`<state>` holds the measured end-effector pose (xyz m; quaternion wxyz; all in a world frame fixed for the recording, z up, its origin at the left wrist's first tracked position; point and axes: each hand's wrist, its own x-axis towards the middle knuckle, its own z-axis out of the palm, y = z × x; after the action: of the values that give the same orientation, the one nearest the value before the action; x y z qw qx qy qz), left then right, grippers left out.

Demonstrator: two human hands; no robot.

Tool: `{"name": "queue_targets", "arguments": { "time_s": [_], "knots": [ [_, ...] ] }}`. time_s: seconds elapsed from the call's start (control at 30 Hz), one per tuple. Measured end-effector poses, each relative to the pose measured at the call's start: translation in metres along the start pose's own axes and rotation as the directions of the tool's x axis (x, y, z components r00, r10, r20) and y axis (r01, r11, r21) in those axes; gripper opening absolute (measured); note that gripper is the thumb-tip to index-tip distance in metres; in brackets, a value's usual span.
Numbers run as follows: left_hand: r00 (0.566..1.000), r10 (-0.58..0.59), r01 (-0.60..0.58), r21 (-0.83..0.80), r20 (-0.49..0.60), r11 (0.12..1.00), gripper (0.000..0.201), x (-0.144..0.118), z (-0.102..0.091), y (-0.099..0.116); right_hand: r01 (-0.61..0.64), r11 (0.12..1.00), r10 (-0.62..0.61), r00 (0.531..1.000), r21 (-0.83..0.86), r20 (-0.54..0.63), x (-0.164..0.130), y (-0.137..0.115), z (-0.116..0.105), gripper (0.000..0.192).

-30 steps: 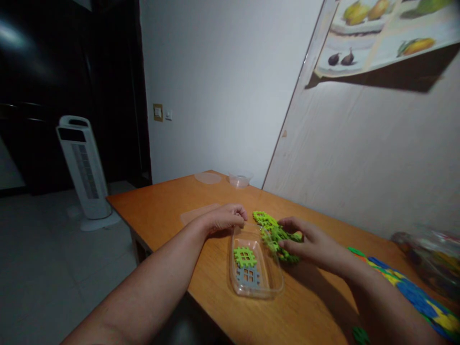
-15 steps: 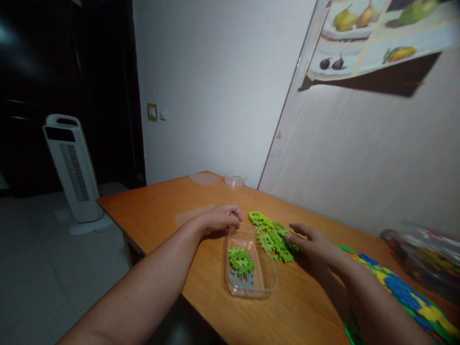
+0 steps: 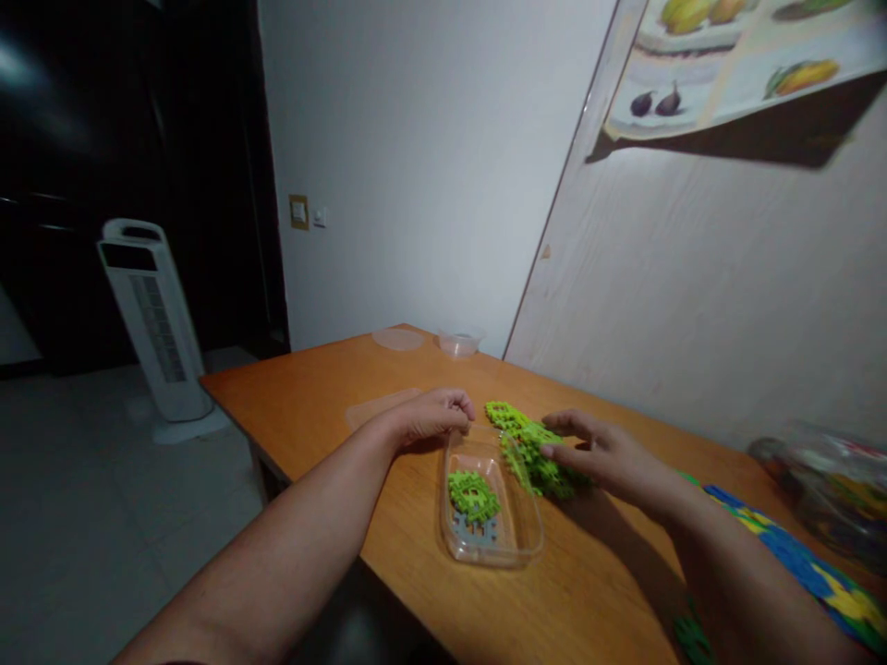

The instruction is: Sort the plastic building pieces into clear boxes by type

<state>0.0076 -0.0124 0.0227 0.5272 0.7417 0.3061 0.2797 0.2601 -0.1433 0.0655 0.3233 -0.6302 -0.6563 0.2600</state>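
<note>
Right hand (image 3: 610,457) back on green pieces (image 3: 533,448) — fingers now curled.

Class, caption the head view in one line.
Left hand steadies a clear tray; right hand fingers green tiles.

Tray (image 3: 516,550) placed on table (image 3: 311,406), near front edge. Two tiles (image 3: 474,503) laid in tray, stacked. Tile pile (image 3: 528,443) at tray's 1 o'clock, touching rim. Left hand (image 3: 433,417) at tray's 11 o'clock, right hand (image 3: 610,457) at 3 o'clock, on pile. Lid (image 3: 400,339) and cup (image 3: 461,344) at 12 o'clock, far. Fan (image 3: 156,328) at 9 o'clock, on floor.
</note>
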Motion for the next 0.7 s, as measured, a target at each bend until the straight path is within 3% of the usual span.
{"name": "queue_targets", "arguments": {
  "time_s": [0.07,0.13,0.2,0.33,0.43,0.53,0.7],
  "knots": [
    [1.000,0.003,-0.003,0.007,0.002,1.000,0.022,0.000,0.000,0.000,0.061,0.993,-0.076,0.986,0.105,0.146,-0.006,-0.020,0.002,0.057],
    [1.000,0.003,-0.003,0.003,0.004,1.000,0.022,0.000,0.000,0.000,0.096,0.987,-0.116,0.981,0.132,0.154,-0.006,-0.025,0.001,0.057],
    [1.000,0.000,0.000,-0.007,0.010,1.000,0.022,0.000,0.000,-0.001,0.075,0.994,-0.080,0.995,0.078,0.060,-0.001,-0.012,-0.003,0.054],
    [1.000,0.007,-0.007,-0.032,0.014,0.999,0.021,0.001,0.000,-0.002,-0.084,0.982,0.069,0.994,-0.172,-0.089,0.011,0.040,-0.017,0.054],
    [1.000,0.002,-0.001,-0.044,0.016,0.999,0.021,0.000,0.001,-0.002,-0.117,0.958,0.117,0.993,-0.262,-0.016,0.013,0.068,-0.023,0.057],
    [1.000,-0.015,0.016,-0.050,0.016,0.999,0.022,-0.001,0.002,0.000,-0.102,0.957,0.134,0.986,-0.272,0.102,0.012,0.079,-0.023,0.049],
    [0.999,-0.023,0.025,-0.063,0.026,0.998,0.022,-0.003,0.002,0.003,-0.175,0.947,0.189,0.982,-0.269,0.025,0.012,0.077,-0.025,0.057]
  ]
}}
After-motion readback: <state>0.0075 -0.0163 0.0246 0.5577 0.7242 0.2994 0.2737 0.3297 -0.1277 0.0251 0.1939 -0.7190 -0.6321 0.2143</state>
